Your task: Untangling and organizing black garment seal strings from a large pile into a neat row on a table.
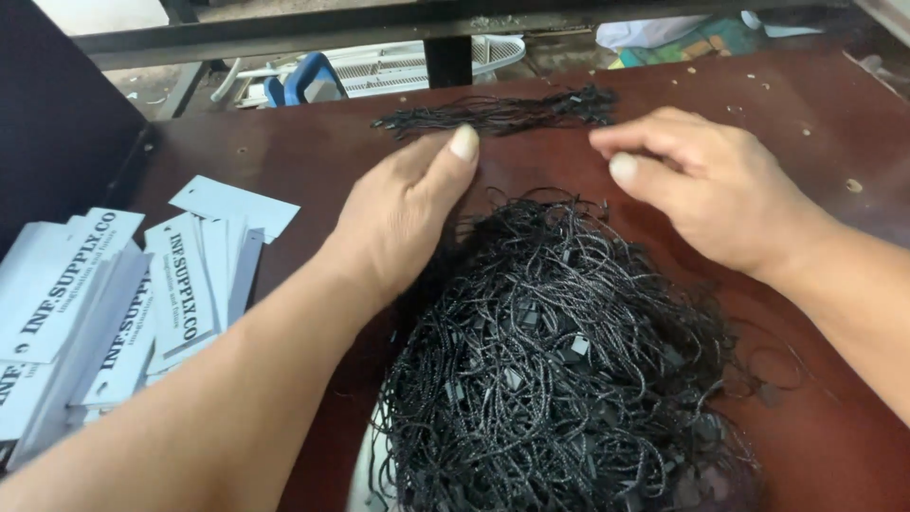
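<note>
Both hands [398, 213] [706, 185] at tangled black cord pile [559, 370] on table [815, 104]

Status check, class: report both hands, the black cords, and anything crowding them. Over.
Left hand flat at the edge of the tangled cord pile. Right hand pinched, hold unclear. Straightened cord bundle beyond. Card tags left, apart.

brown table [815, 114], black cords [559, 370], white tags [104, 313]

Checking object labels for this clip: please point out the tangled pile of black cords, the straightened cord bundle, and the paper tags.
Tangled cord pile [559, 370]: head view, middle of the heap.
Straightened cord bundle [502, 112]: head view, mid-length of the strands.
Paper tags [180, 284]: head view, face of one upper tag.
</note>
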